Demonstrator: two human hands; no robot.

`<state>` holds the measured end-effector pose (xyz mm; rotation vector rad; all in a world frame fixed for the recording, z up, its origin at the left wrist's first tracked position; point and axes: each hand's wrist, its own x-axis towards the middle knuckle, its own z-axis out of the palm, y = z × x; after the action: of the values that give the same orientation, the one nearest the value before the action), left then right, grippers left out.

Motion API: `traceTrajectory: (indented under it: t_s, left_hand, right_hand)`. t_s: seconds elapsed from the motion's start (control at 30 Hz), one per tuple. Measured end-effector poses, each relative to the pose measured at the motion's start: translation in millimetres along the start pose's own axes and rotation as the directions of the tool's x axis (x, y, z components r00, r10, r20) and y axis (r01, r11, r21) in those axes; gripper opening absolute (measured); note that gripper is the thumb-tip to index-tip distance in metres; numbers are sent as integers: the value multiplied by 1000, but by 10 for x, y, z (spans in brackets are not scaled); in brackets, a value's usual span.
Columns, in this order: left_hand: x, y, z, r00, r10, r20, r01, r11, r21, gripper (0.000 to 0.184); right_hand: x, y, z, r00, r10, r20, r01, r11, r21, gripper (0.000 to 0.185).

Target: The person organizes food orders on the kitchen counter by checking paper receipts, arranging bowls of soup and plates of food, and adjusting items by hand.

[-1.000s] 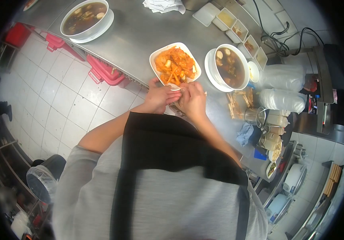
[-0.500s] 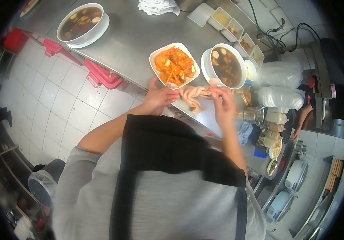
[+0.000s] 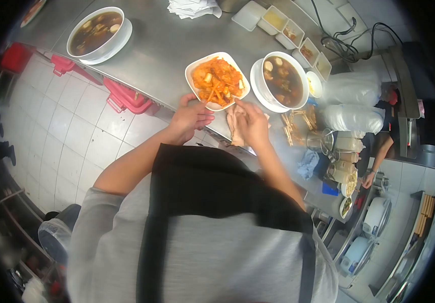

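Note:
A squarish white bowl (image 3: pixel 190 76) of orange-red sauced food (image 3: pixel 218 80) sits near the counter's front edge. My left hand (image 3: pixel 189 120) grips its near-left corner, one digit along the side and the other fingers by the near rim. A crumpled pinkish cloth (image 3: pixel 235 126) hangs under my right hand (image 3: pixel 253 123), which is closed on it with fingertips at the bowl's near-right rim. Just right of them stands a round white bowl of dark soup (image 3: pixel 284 83) on a white saucer (image 3: pixel 256 91). Part of the cloth is hidden behind my right hand.
Another soup bowl (image 3: pixel 96 34) stands far left on the steel counter (image 3: pixel 156 50). White condiment tubs (image 3: pixel 291 34) line the back. Wooden sticks (image 3: pixel 298 123), stacked plastic containers (image 3: pixel 351 103) and sauce bottles (image 3: pixel 351 144) crowd the right. Another person's hand (image 3: pixel 368 180) shows beyond.
My right hand has moved left with the cloth, from beside the soup bowl to the food bowl's near rim. My left hand has shifted slightly left, still at the bowl.

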<state>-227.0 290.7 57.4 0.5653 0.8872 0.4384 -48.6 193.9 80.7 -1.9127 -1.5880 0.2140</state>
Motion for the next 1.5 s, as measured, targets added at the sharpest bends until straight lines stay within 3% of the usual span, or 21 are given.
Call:
traceTrajectory:
  t_s: [0.03, 0.13, 0.33, 0.63, 0.83, 0.93, 1.03, 1.17, 1.27, 1.5]
  left_hand:
    - [-9, 7, -1, 1000, 0, 9, 0, 1000, -12, 47]
    - [-29, 55, 21, 1000, -10, 21, 10, 1000, -9, 52]
    - [-29, 73, 17, 1000, -6, 31, 6, 1000, -20, 55]
    - [65, 37, 46, 999, 31, -17, -31, 1000, -3, 50]
    - [13, 100, 76, 999, 26, -32, -24, 999, 48, 50]
    - [27, 80, 69, 999, 27, -25, -26, 999, 42, 50]
    - [38, 71, 43, 1000, 28, -8, -28, 999, 26, 50]
    - [40, 99, 35, 1000, 25, -15, -25, 999, 34, 48]
    - [84, 117, 22, 999, 30, -35, -27, 996, 81, 45]
    - [124, 174, -45, 1000, 25, -11, -23, 990, 138, 43]
  right_hand:
    - [17, 46, 22, 995, 56, 81, -62, 996, 70, 27]
    - [22, -16, -124, 993, -121, 19, 120, 992, 40, 31]
    - [41, -327, 123, 972, -221, -78, 228, 969, 92, 30]
    - [131, -12, 88, 925, -378, 34, 379, 916, -129, 19]
    - [100, 24, -46, 989, 86, -121, -75, 993, 94, 15]
    - [92, -70, 37, 993, -68, -98, 65, 997, -31, 16]
    - [66, -226, 175, 973, -221, -75, 221, 975, 4, 18]
    - [34, -156, 219, 951, -302, -68, 298, 952, -72, 18]
    - [120, 49, 184, 937, -338, -83, 328, 938, -112, 19]
    - [239, 38, 30, 972, -219, -87, 207, 969, -135, 19]
